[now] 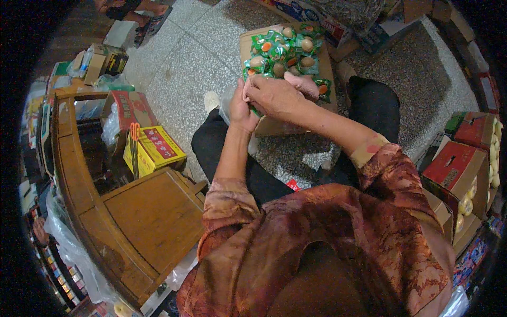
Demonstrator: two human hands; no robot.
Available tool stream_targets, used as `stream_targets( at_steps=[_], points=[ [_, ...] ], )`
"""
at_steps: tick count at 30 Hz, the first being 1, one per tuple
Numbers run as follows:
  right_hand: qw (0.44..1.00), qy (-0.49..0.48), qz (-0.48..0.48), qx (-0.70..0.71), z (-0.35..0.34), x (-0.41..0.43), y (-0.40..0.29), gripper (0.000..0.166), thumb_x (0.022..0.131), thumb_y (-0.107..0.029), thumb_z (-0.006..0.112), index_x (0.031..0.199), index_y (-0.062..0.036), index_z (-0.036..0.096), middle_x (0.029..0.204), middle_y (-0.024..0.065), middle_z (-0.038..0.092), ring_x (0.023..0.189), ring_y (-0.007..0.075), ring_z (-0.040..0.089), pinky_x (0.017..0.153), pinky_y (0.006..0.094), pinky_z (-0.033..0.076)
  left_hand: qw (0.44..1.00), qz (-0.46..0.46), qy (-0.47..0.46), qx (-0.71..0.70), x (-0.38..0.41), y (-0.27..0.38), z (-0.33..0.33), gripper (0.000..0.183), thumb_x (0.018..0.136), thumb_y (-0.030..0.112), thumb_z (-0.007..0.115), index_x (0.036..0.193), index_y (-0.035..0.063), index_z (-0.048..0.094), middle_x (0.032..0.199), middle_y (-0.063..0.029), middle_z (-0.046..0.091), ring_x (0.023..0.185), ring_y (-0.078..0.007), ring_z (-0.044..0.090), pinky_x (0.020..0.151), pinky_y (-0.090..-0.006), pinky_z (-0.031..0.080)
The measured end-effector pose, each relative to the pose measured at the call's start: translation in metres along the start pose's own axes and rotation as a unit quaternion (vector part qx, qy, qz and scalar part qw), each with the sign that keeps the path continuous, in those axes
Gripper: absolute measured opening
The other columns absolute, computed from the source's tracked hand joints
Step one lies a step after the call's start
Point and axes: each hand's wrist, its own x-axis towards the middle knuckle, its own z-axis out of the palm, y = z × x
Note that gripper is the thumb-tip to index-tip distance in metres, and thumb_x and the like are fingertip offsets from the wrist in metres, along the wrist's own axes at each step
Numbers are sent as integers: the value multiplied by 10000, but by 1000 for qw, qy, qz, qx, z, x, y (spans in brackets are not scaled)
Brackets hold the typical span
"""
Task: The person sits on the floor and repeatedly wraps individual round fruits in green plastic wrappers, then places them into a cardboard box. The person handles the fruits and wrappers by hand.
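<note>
In front of my knees, several egg-like brown items in green and clear plastic packets (278, 51) lie heaped on a cardboard box (328, 71). My left hand (242, 109) is raised at the near left edge of the heap, with a bit of green packet showing at its palm. My right hand (273, 95) meets it from the right, its fingers closed on a pink cloth (247, 88) over the left palm. More pink cloth (303, 84) shows just beyond my right wrist. What lies between the hands is mostly hidden. A clear plastic bag (226, 104) hangs behind my left hand.
To the left stand a wooden desk (150, 226), a yellow carton (160, 148) and orange-handled scissors (135, 132). Red cartons (449, 166) with round fruit stand at the right. Another person's sandaled foot (152, 25) is at the upper left, on the speckled floor (190, 59).
</note>
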Motion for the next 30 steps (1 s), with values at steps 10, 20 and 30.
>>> stream_targets(
  at_steps=[10, 20, 30],
  points=[
    [999, 32, -14, 0, -5, 4, 5, 223, 861, -196, 545, 955, 3, 582, 889, 162, 610, 787, 314, 654, 626, 420, 546, 1000, -3, 22, -4, 1, -3, 0, 481, 1007, 425, 320, 1291, 67, 472, 1285, -106, 539, 1205, -264, 509, 1042, -442, 389],
    [997, 69, 28, 31, -17, 4, 12, 187, 847, -199, 601, 1014, -115, 586, 929, 130, 578, 793, 314, 629, 637, 426, 516, 999, 17, 33, 1, -2, -4, 8, 493, 1008, 417, 325, 1318, 58, 458, 1310, -118, 519, 1212, -269, 505, 1050, -433, 380],
    [998, 61, 14, 4, -13, 4, 6, 169, 851, -213, 605, 986, -116, 579, 941, 102, 590, 789, 300, 636, 606, 409, 518, 996, 41, 44, 67, -2, -4, 5, 490, 1017, 407, 307, 1356, 68, 409, 1320, -117, 504, 1230, -254, 488, 1050, -428, 385]
  ],
)
